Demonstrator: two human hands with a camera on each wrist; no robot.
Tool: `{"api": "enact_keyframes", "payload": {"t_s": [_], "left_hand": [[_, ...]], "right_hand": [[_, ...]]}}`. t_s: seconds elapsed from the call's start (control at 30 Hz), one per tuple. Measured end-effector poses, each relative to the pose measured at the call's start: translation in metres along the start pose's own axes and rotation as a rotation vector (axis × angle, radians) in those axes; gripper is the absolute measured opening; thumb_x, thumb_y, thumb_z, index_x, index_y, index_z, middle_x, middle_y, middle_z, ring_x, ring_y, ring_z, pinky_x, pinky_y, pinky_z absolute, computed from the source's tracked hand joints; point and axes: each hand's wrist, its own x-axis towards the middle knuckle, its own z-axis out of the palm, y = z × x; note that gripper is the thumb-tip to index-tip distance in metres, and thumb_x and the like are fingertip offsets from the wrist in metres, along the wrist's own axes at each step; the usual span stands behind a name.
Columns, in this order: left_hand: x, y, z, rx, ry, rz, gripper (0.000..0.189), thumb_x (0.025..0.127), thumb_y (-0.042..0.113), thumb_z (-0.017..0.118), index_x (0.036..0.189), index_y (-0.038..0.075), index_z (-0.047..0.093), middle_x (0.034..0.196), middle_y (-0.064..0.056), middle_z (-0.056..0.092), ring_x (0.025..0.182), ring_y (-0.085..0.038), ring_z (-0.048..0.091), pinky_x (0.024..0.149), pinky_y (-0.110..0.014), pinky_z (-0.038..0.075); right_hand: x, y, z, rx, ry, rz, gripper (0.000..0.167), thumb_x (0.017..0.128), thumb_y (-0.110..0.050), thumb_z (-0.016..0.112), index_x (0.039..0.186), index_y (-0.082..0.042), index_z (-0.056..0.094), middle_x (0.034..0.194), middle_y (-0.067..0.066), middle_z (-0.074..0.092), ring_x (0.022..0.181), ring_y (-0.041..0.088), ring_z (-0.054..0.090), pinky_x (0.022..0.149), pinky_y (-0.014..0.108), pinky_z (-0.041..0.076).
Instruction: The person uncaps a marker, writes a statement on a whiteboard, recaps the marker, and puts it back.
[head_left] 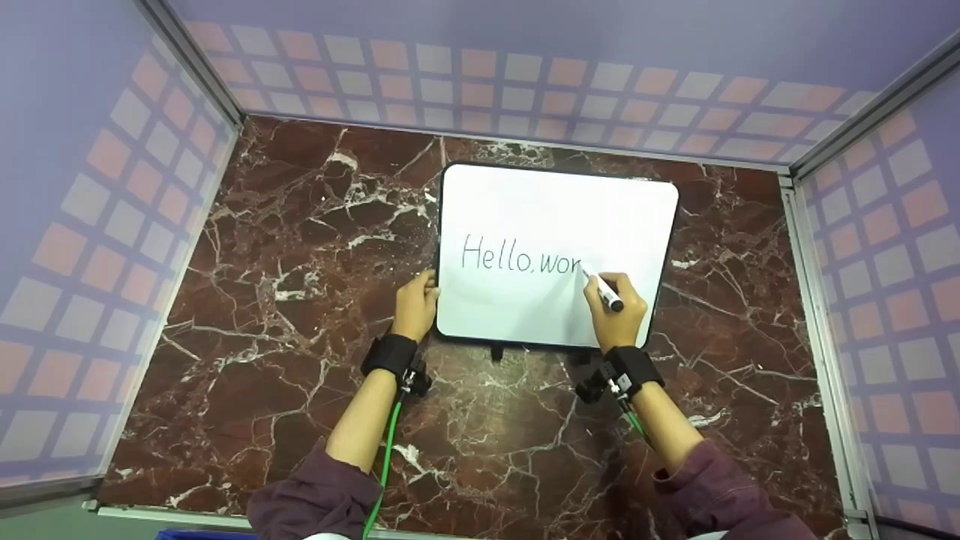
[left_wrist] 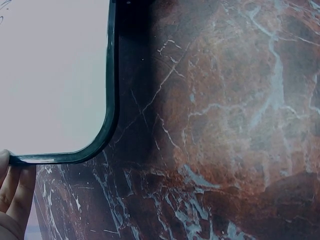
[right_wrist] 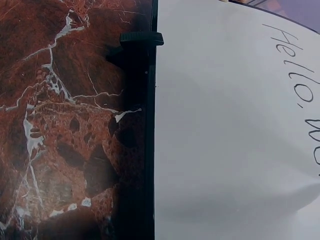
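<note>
A whiteboard (head_left: 517, 210) with a black frame lies on the marble-patterned table, and "Hello,wor" is handwritten across its middle. My right hand (head_left: 621, 311) pinches a marker (head_left: 609, 294) with a white barrel and a black end. The marker's tip meets the board at the last letter. At the board's left edge, my left hand (head_left: 415, 306) grips the frame; in the left wrist view its thumb lies on top and its fingers (left_wrist: 20, 195) beneath. The right wrist view shows the writing (right_wrist: 295, 70) and the board's lower edge, but neither the right hand nor the marker.
Dark red marble (head_left: 300, 360) with white veins surrounds the board. Small black feet (head_left: 497, 351) stick out from its lower edge. Purple checkered panels (head_left: 480, 75) enclose the table at the back and both sides. A green cable (head_left: 390, 442) runs along the left forearm.
</note>
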Motion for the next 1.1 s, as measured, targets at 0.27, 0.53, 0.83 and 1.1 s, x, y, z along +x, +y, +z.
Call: {"api": "enact_keyframes", "payload": {"t_s": [0.27, 0.53, 0.83, 1.1], "left_hand": [[0.001, -0.001, 0.001, -0.001, 0.011, 0.007, 0.027, 0.085, -0.002, 0.057, 0.11, -0.01, 0.059, 0.097, -0.027, 0.067, 0.088, -0.036, 0.067, 0.081, -0.041, 0.056], [0.001, 0.0, 0.0, 0.009, 0.013, 0.008, 0.027, 0.084, -0.003, 0.057, 0.109, -0.01, 0.059, 0.096, -0.027, 0.067, 0.087, -0.036, 0.067, 0.081, -0.041, 0.056], [0.001, 0.001, 0.0, 0.002, 0.004, -0.003, 0.027, 0.084, -0.003, 0.056, 0.11, -0.01, 0.058, 0.097, -0.028, 0.067, 0.088, -0.036, 0.067, 0.081, -0.041, 0.057], [0.001, 0.0, 0.001, -0.002, 0.005, 0.0, 0.027, 0.085, -0.003, 0.056, 0.111, -0.01, 0.058, 0.097, -0.028, 0.066, 0.089, -0.036, 0.067, 0.081, -0.041, 0.057]], "right_hand": [[0.005, 0.001, -0.003, 0.031, 0.03, 0.034, 0.012, 0.079, -0.008, 0.062, 0.078, 0.004, 0.064, 0.067, 0.015, 0.068, 0.057, 0.018, 0.06, 0.053, 0.012, 0.043], [0.011, 0.001, -0.006, 0.028, 0.026, 0.052, 0.015, 0.079, -0.011, 0.063, 0.08, 0.003, 0.064, 0.069, 0.016, 0.068, 0.06, 0.016, 0.06, 0.056, 0.007, 0.041], [0.016, 0.0, -0.004, 0.025, 0.038, 0.048, 0.017, 0.08, -0.013, 0.064, 0.083, 0.003, 0.066, 0.073, 0.017, 0.07, 0.063, 0.022, 0.064, 0.059, 0.006, 0.042], [0.014, 0.001, -0.004, 0.022, 0.019, 0.039, 0.017, 0.08, -0.014, 0.065, 0.085, 0.003, 0.066, 0.075, 0.017, 0.07, 0.064, 0.024, 0.066, 0.058, 0.01, 0.044]]}}
